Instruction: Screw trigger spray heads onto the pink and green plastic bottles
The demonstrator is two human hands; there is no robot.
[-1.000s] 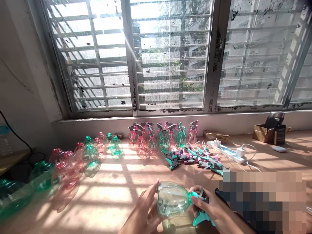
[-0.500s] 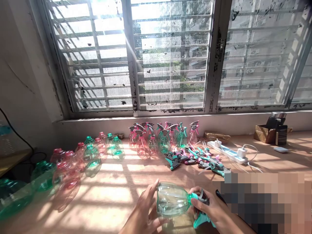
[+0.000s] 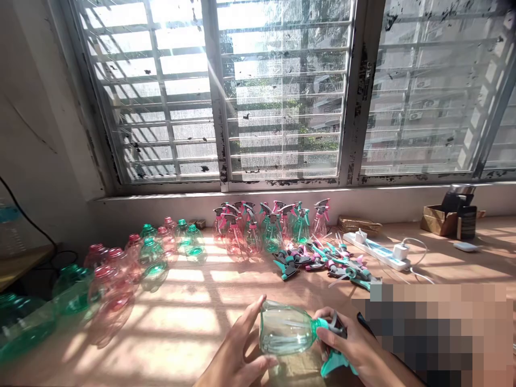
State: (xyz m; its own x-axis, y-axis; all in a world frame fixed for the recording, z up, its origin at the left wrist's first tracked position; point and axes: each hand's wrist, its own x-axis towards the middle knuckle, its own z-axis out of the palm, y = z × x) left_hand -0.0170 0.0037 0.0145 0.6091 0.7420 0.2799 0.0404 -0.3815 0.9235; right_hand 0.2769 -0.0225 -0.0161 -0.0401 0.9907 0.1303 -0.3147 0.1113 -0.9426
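Observation:
A clear green spray bottle point(image 3: 285, 329) lies sideways in the air over the near part of the table, its neck pointing right. My left hand point(image 3: 246, 349) cups its base, fingers at the upper rim and thumb along the lower edge. My right hand point(image 3: 342, 341) is closed around the turquoise and dark grey spray head point(image 3: 325, 325) at the neck, where the two parts meet. The trigger side of the head hangs below my right fingers. A pale dip tube shows inside the bottle. Beyond my hands lies a pile of loose spray heads point(image 3: 326, 263).
Pink and green bottles without heads point(image 3: 115, 285) stand along the left. Bottles with heads fitted point(image 3: 252, 236) stand below the window. A power strip point(image 3: 377, 251) with plugs and a cardboard box point(image 3: 437, 221) are at the right. The lower right corner is pixelated.
My left fingers and thumb have shifted slightly around the bottle's base, and the bottle has turned a little. My right hand has hardly moved on the spray head.

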